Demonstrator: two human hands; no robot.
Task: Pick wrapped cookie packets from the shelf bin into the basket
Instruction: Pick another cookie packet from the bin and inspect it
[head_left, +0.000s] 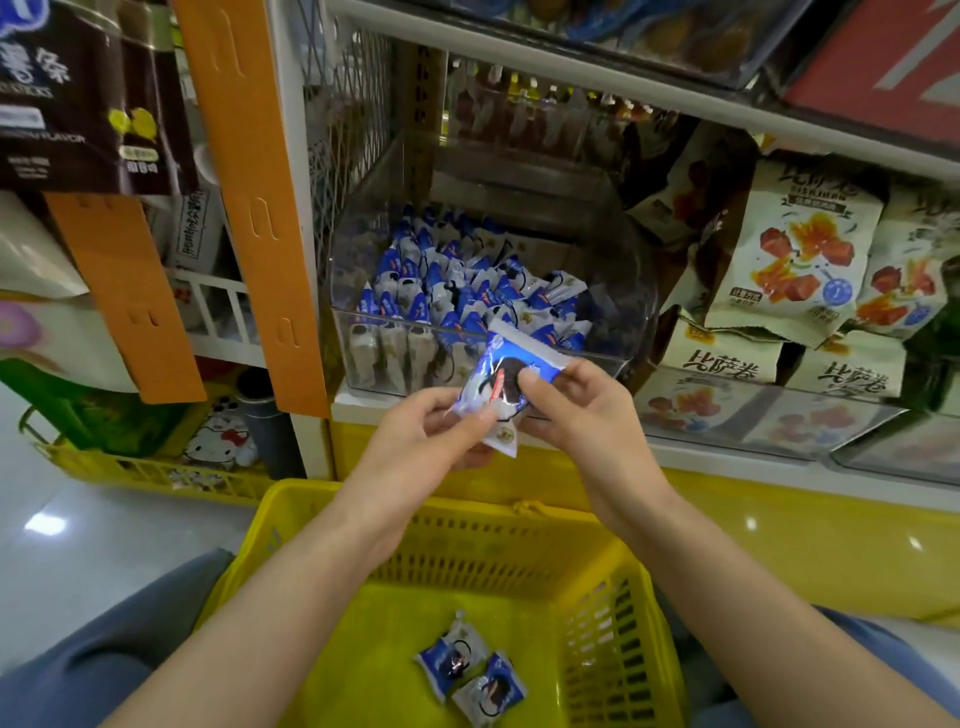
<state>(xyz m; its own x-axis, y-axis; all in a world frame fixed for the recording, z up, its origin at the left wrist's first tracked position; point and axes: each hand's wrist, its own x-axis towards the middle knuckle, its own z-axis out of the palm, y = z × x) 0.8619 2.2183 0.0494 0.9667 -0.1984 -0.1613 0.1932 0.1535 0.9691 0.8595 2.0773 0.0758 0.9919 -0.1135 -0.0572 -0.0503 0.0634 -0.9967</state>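
Observation:
A blue-and-white wrapped cookie packet (501, 384) is held in front of the shelf, above the basket's far rim. My left hand (431, 431) pinches its lower left edge and my right hand (576, 402) pinches its right side. Behind them a clear plastic bin (618, 317) on the shelf holds several more blue-and-white packets (457, 291). Below, the yellow plastic basket (597, 582) rests near my lap, with two cookie packets (470, 673) lying on its floor.
Cream snack bags (795, 254) fill the shelf right of the bin. An orange upright strip (260, 208) and dark hanging bags (78, 98) stand to the left. A second yellow crate (130, 467) with goods sits on the shiny floor at left.

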